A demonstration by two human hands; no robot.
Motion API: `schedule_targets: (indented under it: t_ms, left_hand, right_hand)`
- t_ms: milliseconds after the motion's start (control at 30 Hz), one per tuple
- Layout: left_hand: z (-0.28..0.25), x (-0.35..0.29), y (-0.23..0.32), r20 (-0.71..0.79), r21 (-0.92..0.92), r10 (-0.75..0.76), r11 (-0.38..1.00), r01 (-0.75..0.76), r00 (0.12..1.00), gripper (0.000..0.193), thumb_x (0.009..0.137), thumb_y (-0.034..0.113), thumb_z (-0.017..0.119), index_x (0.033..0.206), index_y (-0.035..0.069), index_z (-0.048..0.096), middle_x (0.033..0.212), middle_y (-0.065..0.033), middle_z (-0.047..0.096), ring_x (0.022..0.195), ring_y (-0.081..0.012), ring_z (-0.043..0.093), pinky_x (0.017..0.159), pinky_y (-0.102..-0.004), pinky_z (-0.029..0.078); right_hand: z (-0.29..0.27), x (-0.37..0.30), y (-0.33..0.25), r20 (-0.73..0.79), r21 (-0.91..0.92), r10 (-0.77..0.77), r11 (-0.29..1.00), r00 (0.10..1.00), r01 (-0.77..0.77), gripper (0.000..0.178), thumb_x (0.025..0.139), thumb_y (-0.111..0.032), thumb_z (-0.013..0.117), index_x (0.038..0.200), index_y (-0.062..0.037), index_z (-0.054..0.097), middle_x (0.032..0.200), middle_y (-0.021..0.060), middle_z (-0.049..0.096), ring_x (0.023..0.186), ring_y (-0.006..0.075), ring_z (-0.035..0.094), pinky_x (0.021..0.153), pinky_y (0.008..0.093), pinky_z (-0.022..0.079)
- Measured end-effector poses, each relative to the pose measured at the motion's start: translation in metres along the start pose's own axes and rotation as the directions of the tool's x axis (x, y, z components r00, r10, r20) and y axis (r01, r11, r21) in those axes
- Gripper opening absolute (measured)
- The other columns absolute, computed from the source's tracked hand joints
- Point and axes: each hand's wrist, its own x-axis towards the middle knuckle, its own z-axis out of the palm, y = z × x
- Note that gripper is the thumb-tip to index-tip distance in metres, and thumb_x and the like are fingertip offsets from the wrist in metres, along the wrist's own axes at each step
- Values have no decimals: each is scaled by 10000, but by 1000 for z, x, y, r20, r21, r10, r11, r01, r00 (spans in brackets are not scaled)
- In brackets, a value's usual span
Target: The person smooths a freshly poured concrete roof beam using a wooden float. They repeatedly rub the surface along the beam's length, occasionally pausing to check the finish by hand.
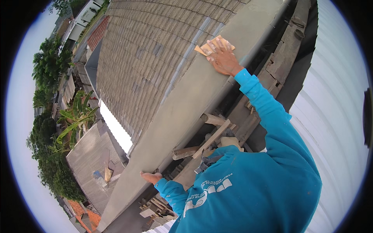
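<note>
- Blue long-sleeved top (252, 194) with white print, nearest the camera, to the right of the smooth grey ledge (176, 116).
- Leafy trees (52, 66), far off to the left of the ledge, with a broad-leaved plant (75, 118) a little closer to it.
- Corrugated roof (93, 159), lower down and left of the ledge's near end.
- Left hand (151, 177), at the ledge's right-hand edge toward the near end, with fingers extended and closed around nothing visible; cannot tell how firmly pressed to the surface.
- Brown tiled roof (155, 54), sloping along the ledge's left side.
- Loose wooden pieces (213, 136), close by the ledge on its right, about midway along.
- Right hand (224, 62), over the upper part of the ledge, with fingers spread on top of a flat orange-tan pad (228, 43), pressing from above rather than wrapping around; pad lying on the ledge close to its tiled side; cannot tell of what material.
- Weathered planks (285, 58), running beside the ledge on its right.
- White ribbed sheeting (338, 77), farthest right of the ledge, beyond the planks.
</note>
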Motion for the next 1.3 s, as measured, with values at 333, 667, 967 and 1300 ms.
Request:
schedule_targets:
  t_ms: [333, 667, 967, 1300]
  left_hand:
    - [-10, 20, -12, 73, 43, 134, 990, -137, 988, 566, 1025, 355, 448, 1387, -78, 477, 1410, -159, 541, 1214, -294, 565, 1066, -425, 438]
    - [-75, 86, -38, 103, 98, 123, 986, -133, 987, 504, 989, 484, 448, 1395, 194, 518, 1390, -21, 548, 1194, -234, 543, 884, -616, 479]
    - [-43, 30, -15, 57, -2, 89, 996, -89, 994, 546, 1028, 393, 476, 1401, -5, 500, 1397, -112, 542, 1238, -277, 542, 1055, -451, 443]
    - [-13, -6, 2, 31, 15, 5, 1000, -5, 1000, 544, 1019, 440, 466, 1450, 109, 472, 1449, -73, 493, 1278, -301, 501, 1028, -649, 402]
  right_hand:
    - [-19, 58, 234, 66, -320, 586, 779, 808, -539, 540, 1052, -471, 350, 1499, -200, 486, 1640, 70, 304, 1500, 425, 235, 1221, 574, 181]
    - [-5, 29, 147, 179, -271, 262, 940, 948, -209, 510, 1058, -427, 356, 1514, -229, 468, 1658, 23, 267, 1514, 355, 248, 1218, 569, 193]
    - [-20, -3, 14, 51, 42, -145, 989, 988, 143, 475, 1049, -322, 416, 1518, -257, 453, 1625, 71, 331, 1487, 406, 274, 1193, 626, 212]
    - [-24, 11, 95, 110, -156, 228, 965, 967, -209, 497, 1073, -350, 374, 1446, -56, 520, 1612, 126, 347, 1474, 449, 279, 1180, 619, 207]
